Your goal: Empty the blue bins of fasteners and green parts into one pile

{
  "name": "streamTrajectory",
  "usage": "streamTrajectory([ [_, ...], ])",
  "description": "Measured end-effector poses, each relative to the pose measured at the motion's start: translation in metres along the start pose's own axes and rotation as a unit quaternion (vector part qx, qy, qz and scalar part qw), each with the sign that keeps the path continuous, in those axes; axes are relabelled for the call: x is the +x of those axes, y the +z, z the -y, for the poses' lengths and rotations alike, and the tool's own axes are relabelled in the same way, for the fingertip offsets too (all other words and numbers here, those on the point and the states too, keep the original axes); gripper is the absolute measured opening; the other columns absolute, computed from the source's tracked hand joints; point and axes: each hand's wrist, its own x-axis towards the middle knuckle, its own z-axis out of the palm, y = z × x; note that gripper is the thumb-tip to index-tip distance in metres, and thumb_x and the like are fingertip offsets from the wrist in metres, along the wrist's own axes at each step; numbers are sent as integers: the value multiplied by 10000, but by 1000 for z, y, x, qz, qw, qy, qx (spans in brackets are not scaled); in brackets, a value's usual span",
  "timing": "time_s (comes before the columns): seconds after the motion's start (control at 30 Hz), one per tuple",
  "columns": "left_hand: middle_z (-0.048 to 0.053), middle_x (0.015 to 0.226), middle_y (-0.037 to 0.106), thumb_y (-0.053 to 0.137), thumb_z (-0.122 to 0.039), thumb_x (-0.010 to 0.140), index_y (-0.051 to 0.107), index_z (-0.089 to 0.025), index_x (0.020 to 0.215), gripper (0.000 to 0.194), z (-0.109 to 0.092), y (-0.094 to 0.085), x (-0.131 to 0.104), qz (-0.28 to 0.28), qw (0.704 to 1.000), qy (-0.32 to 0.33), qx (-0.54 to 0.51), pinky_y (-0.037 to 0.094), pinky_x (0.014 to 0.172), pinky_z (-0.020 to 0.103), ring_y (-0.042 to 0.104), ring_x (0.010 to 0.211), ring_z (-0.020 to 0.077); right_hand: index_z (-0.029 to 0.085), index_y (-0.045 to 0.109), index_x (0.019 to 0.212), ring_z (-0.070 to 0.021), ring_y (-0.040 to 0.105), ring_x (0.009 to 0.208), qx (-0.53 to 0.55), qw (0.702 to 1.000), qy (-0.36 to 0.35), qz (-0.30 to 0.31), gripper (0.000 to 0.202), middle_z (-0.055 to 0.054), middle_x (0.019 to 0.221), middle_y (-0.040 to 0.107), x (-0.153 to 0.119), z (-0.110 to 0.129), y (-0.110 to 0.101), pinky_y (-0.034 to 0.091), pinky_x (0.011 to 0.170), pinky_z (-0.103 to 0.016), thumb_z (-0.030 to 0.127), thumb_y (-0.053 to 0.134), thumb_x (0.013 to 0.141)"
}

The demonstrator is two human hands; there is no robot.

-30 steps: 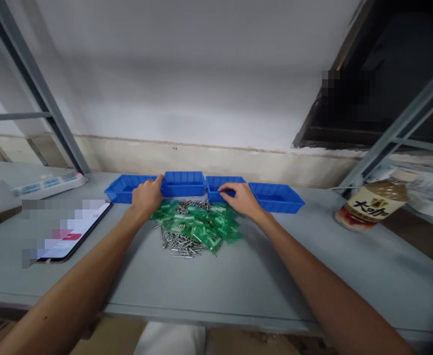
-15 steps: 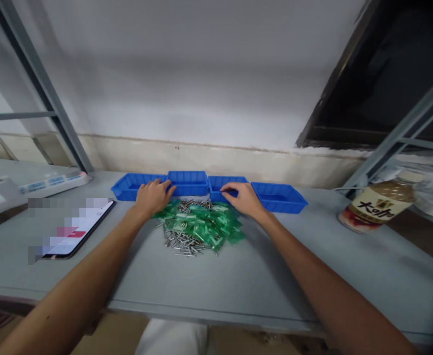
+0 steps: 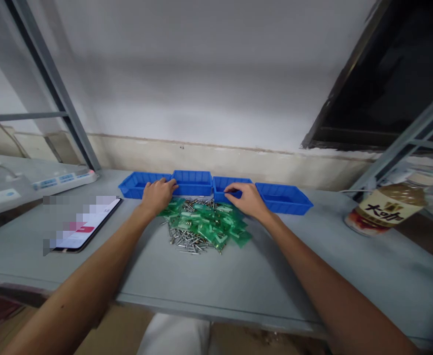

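Four open blue plastic bins stand in a row at the back. My left hand [image 3: 159, 195] rests at the corner where the left bin [image 3: 131, 190] and the second bin [image 3: 194, 188] meet, its fingers bent and slightly apart. At the front of the third bin [image 3: 218, 195], my right hand [image 3: 249, 198] has thumb and index finger brought together; anything between them is too small to make out. Between the hands lies a heap of green plastic pieces [image 3: 205, 222] mixed with thin metal pins [image 3: 190, 242], which look like rivets. A fourth bin [image 3: 284, 201] is right of my right hand.
A phone [image 3: 86, 231] lies on the grey table [image 3: 216, 283] at left, with a white power strip [image 3: 61, 181] behind it. At right stands a labelled bottle [image 3: 386, 207] with brown contents. Metal frame posts rise at both sides, and a wall closes the back.
The whole view has shifted slightly, so things appear a little farther right. Both hands keep nearly the same places at the bins, and the heap looks unchanged.
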Motion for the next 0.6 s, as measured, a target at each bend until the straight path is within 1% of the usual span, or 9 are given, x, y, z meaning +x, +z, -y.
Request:
streamTrajectory([
  [0.13,98,1081,674,293,-395,993,596,-244,1144,370,5,3,1,1,1000,5,-11,457,745,365,649,956,301,246,718,857,-185,685,811,-3,1000,-1,-4,145,-5,871,745,-1,-2,-1,513,777,-322,166,610,801],
  [0.23,95,1090,670,291,-396,995,580,-241,1159,366,7,4,0,-9,1000,15,-5,463,724,358,656,935,297,235,716,869,-183,684,822,-4,1000,-5,-6,138,-12,885,744,-2,-4,-1,510,785,-315,169,612,805],
  [0.4,101,1086,662,282,-400,999,568,-230,1162,371,3,0,-4,-5,1000,13,3,466,714,362,658,917,295,233,712,878,-181,680,832,-18,1000,-9,-2,151,-5,899,743,-1,-4,0,505,793,-319,155,605,807],
  [0.6,96,1065,661,279,-401,997,591,-230,1121,377,0,-3,-7,4,1000,6,-1,465,714,356,656,922,289,232,713,878,-195,683,857,-39,999,-8,-6,134,-6,915,748,0,-5,2,490,824,-338,161,622,808],
])
